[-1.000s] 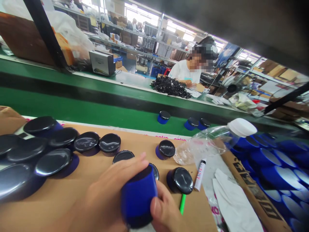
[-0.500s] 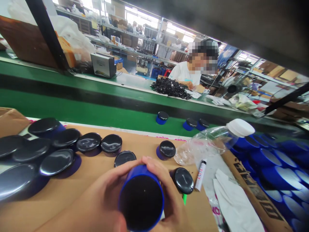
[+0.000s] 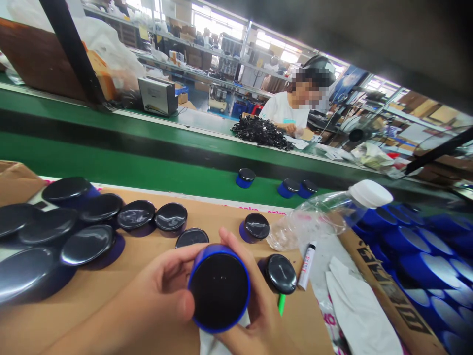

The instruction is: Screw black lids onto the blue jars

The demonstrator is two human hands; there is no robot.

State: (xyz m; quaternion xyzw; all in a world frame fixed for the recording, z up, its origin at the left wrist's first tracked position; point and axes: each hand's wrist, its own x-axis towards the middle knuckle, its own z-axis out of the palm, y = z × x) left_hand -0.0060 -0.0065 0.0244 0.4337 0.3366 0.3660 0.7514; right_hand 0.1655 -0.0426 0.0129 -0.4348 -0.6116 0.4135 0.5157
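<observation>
Both hands hold a blue cylinder (image 3: 219,288) up above a brown cardboard sheet (image 3: 218,212), its round black end facing me. My left hand (image 3: 155,291) grips it from the left side, and my right hand (image 3: 254,315) wraps its right side. Just beyond the fingers, a black-topped cylinder (image 3: 191,238) is partly hidden. Another (image 3: 277,274) lies close to my right hand, and one more (image 3: 256,226) stands further back. Several larger-looking ones (image 3: 86,245) crowd the sheet's left side.
A clear plastic bottle (image 3: 318,217), a white marker (image 3: 306,266) and a green pen (image 3: 281,303) lie to the right. Blue cylinders (image 3: 421,256) are heaped beyond them. A green conveyor belt (image 3: 148,162) carries several more, and a co-worker (image 3: 284,111) sits across it.
The blue cylinder has turned in my hands, so its black end now faces me instead of its blue side. My fingers have shifted around it, and it sits slightly higher.
</observation>
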